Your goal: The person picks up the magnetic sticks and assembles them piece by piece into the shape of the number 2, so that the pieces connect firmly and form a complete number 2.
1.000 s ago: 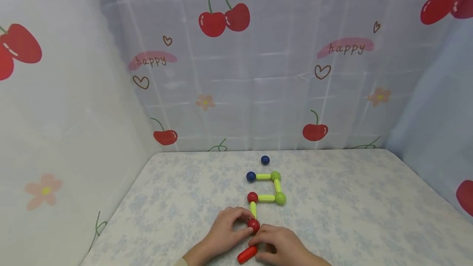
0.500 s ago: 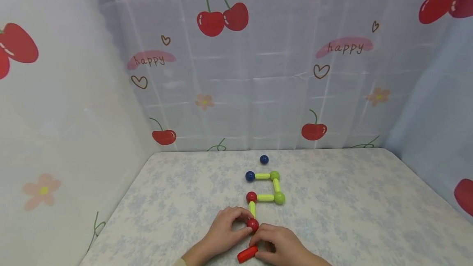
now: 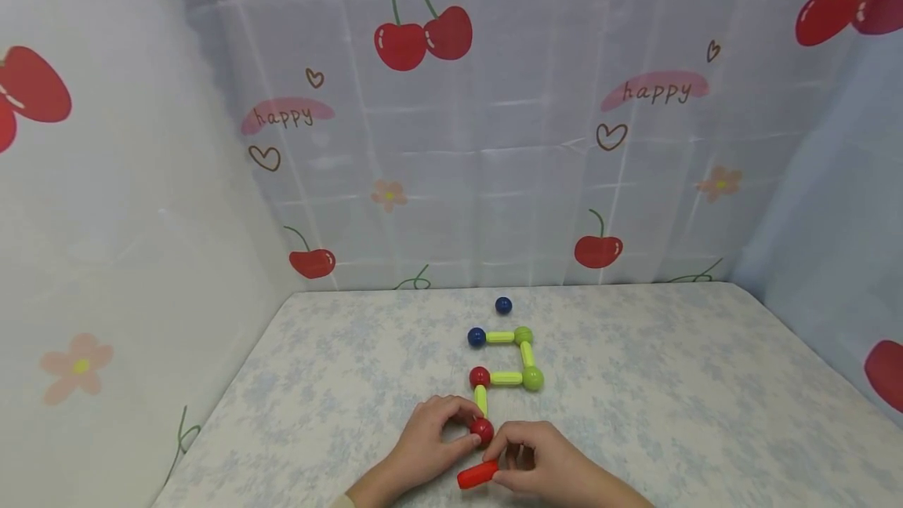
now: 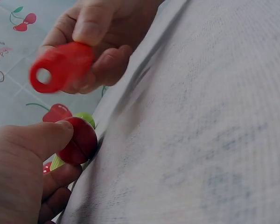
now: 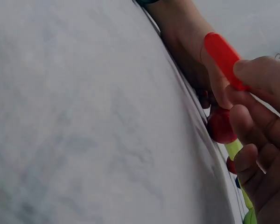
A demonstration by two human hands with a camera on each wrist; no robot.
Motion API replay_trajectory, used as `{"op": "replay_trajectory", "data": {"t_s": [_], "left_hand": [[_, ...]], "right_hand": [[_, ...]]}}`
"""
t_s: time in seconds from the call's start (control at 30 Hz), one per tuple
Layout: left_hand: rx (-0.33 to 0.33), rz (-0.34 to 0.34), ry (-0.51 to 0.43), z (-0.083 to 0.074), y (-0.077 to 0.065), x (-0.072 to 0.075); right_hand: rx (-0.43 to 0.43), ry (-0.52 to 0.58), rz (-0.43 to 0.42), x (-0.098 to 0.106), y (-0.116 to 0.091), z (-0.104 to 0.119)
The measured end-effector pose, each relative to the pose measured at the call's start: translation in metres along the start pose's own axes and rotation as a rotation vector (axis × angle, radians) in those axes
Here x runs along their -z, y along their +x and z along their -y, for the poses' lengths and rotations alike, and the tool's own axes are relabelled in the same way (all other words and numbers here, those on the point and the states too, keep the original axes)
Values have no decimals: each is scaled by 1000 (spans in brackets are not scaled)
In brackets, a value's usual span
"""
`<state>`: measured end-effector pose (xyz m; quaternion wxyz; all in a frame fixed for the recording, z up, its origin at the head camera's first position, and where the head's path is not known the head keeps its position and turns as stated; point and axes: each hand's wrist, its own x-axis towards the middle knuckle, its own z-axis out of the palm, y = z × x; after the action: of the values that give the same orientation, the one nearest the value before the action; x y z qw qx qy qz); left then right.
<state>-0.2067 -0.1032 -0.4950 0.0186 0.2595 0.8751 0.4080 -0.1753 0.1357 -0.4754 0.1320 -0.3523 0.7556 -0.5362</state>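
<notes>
My left hand (image 3: pixel 432 439) pinches a dark red ball (image 3: pixel 483 430) between thumb and fingers, at the near end of a joined chain of balls and rods. My right hand (image 3: pixel 539 457) pinches one end of a red rod (image 3: pixel 476 475), just in front of that ball. In the left wrist view the rod (image 4: pixel 60 67) shows a round silvery disc in its end and is raised off the cloth, apart from the ball (image 4: pixel 78 141). A yellow-green rod (image 3: pixel 481 400) runs from the held ball to a second red ball (image 3: pixel 480 377).
The chain continues through yellow-green rods to a green ball (image 3: pixel 532 378), another green ball (image 3: pixel 523 335) and a blue ball (image 3: pixel 476 337). A loose blue ball (image 3: pixel 503 305) lies behind it. Cherry-print curtains (image 3: pixel 494 139) stand around the cloth-covered table (image 3: pixel 339 382).
My right hand has lifted the red rod from the table and moved it slightly up and to the right. My left hand stays on the red ball.
</notes>
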Motion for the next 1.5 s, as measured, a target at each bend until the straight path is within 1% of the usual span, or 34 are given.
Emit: {"op": "replay_trajectory", "data": {"t_s": [0.1, 0.23, 0.37, 0.47, 0.6, 0.83, 1.07, 1.5], "left_hand": [[-6, 1, -3, 0, 0, 0], [-11, -3, -1, 0, -1, 0], [3, -1, -2, -1, -1, 0], [15, 5, -2, -1, 0, 0], [19, 9, 5, -2, 0, 1], [7, 4, 0, -2, 0, 1], [17, 4, 1, -1, -1, 0], [6, -1, -1, -1, -1, 0]], "right_hand": [[-14, -5, -43, 7, -1, 4], [-65, -23, -108, 18, -2, 6], [-85, -66, -176, 29, -5, 1], [-95, -94, -206, 35, -7, -6], [-109, -92, -194, 39, -8, -15], [-88, -89, -185, 38, -8, -24], [-86, -79, -166, 38, -9, -27], [-82, -94, -156, 37, -9, -28]]}}
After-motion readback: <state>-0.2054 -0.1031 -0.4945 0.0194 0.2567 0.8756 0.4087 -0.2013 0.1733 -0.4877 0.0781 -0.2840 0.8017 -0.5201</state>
